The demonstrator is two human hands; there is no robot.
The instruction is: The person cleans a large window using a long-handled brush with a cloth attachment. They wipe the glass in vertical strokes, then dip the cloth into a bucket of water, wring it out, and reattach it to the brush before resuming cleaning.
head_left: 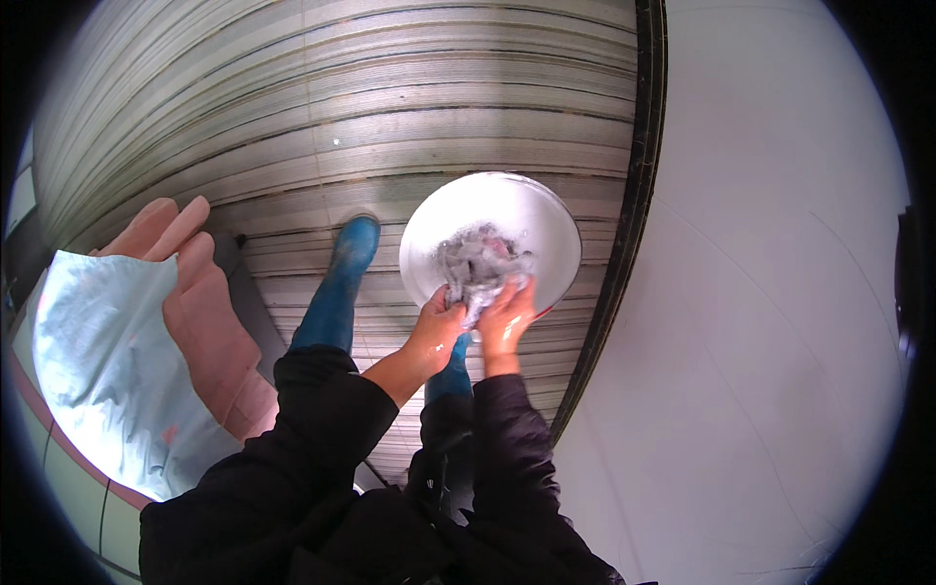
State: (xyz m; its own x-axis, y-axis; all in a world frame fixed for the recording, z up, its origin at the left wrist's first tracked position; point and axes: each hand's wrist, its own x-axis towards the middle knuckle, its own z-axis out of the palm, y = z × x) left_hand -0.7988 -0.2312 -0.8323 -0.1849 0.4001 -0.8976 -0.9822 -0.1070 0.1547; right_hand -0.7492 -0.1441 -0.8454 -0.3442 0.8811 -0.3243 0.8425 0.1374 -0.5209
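Observation:
A white round basin (551, 234) stands on the floor in front of me, with soapy suds in it. Over its near side, a wet bundle of greyish cloth (478, 263) with a pinkish patch is bunched up and covered in foam. My left hand (438, 331) has its fingers closed round the cloth's near left edge. On the right edge of the same cloth, my right hand (508, 314) is bent round it, wet and shiny. Part of the fingers of both hands is hidden by cloth and foam.
The floor is striped grey and white (468, 88). A dark edge strip (645, 127) runs along a white wall (760, 273) on the right. At left lie pink cloth (210, 322) and a pale blue sheet (117, 370). My blue boots (336, 292) flank the basin's near side.

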